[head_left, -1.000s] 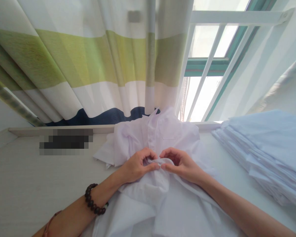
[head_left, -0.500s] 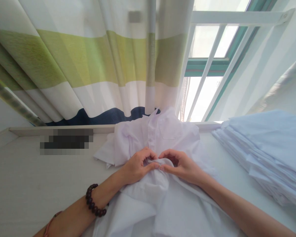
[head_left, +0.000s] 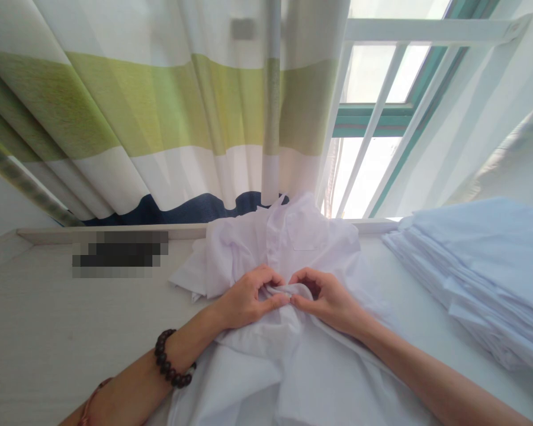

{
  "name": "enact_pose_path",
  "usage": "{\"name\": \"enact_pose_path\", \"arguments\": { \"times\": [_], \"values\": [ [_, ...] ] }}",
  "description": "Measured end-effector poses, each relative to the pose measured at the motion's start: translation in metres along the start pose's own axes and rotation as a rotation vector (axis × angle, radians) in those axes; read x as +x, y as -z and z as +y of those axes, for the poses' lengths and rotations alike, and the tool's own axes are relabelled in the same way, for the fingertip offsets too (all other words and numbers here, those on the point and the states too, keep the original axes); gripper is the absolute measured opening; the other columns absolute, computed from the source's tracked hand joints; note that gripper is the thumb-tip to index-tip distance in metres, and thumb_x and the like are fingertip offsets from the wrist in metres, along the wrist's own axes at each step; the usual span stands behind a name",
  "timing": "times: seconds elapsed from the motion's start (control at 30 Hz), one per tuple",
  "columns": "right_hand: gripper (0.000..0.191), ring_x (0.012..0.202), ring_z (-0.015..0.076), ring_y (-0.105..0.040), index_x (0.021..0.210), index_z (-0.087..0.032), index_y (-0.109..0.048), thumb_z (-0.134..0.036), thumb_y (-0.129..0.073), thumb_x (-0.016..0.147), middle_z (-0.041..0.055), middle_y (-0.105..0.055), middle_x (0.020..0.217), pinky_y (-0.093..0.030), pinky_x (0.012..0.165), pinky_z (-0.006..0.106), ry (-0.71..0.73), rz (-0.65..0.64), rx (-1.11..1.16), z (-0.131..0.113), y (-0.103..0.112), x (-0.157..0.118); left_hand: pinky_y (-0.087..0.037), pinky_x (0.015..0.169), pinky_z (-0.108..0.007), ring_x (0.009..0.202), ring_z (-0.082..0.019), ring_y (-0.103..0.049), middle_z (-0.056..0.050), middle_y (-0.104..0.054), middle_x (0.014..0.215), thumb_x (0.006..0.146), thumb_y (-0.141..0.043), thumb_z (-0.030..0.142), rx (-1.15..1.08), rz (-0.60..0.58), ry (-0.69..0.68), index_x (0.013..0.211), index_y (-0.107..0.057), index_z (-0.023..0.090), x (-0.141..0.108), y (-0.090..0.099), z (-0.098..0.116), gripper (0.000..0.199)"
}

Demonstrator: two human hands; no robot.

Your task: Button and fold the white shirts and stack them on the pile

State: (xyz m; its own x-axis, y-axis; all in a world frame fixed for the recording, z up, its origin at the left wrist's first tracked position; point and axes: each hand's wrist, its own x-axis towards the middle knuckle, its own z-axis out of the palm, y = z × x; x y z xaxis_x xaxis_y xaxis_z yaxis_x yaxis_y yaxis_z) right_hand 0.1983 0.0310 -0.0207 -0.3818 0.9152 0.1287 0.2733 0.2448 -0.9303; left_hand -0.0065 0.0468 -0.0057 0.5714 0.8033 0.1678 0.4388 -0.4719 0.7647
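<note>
A white button-up shirt (head_left: 249,367) lies spread in front of me, its collar end toward the curtain and a chest pocket showing on the right side. My left hand (head_left: 255,296) pinches the front edge of the cloth between thumb and fingers. Close beside it, my right hand (head_left: 326,296) pinches the same edge, the two thumb tips almost touching. A small pale spot, perhaps a button, shows between the thumbs. Folds of cloth hide part of the fingertips. A dark bead bracelet (head_left: 171,359) circles my left wrist.
A stack of folded pale shirts (head_left: 484,254) sits on the right of the white table (head_left: 93,331). A blurred-out dark object (head_left: 122,251) lies at the back left. Behind the table's raised edge hang a striped curtain (head_left: 169,106) and a barred window (head_left: 377,118).
Both hands stay at nearly the same spot on the shirt front. My right hand has shifted very slightly right, opening a small gap between the thumbs.
</note>
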Motion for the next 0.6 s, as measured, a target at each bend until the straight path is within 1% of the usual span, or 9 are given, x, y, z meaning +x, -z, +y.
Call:
{"name": "enact_pose_path", "arguments": {
  "times": [0.27,0.43,0.6],
  "values": [
    [0.013,0.064,0.0128,-0.051,0.087,-0.021,-0.063,-0.028,-0.064,0.076,-0.0012,-0.063,0.077,-0.039,0.056,0.024,-0.004,0.011,0.000,-0.0004,-0.0006,0.0006,-0.046,0.071,-0.024,0.076,-0.014,-0.056,-0.001,-0.062,0.085,0.080,-0.064,0.034,-0.021,0.016,0.065,0.083,-0.064,0.017,0.0029,-0.0022,-0.0003,0.018],
    [0.018,0.068,0.0140,-0.054,0.091,-0.021,-0.063,-0.033,-0.065,0.078,0.0000,-0.065,0.081,-0.042,0.061,0.026,0.001,-0.002,0.044,0.0028,0.0005,0.0011,-0.045,0.069,-0.024,0.074,-0.014,-0.056,-0.001,-0.063,0.084,0.081,-0.064,0.034,-0.040,0.035,0.092,0.085,-0.064,0.016,0.0033,-0.0030,-0.0009,0.018],
    [0.020,0.068,0.0141,-0.055,0.092,-0.022,-0.065,-0.037,-0.065,0.080,-0.0002,-0.066,0.080,-0.042,0.061,0.026,0.005,0.001,0.059,0.0035,0.0015,0.0011,-0.045,0.069,-0.024,0.073,-0.013,-0.056,0.001,-0.065,0.084,0.083,-0.062,0.032,-0.051,0.045,0.091,0.088,-0.063,0.017,0.0021,-0.0030,-0.0038,0.015]
  ]
}}
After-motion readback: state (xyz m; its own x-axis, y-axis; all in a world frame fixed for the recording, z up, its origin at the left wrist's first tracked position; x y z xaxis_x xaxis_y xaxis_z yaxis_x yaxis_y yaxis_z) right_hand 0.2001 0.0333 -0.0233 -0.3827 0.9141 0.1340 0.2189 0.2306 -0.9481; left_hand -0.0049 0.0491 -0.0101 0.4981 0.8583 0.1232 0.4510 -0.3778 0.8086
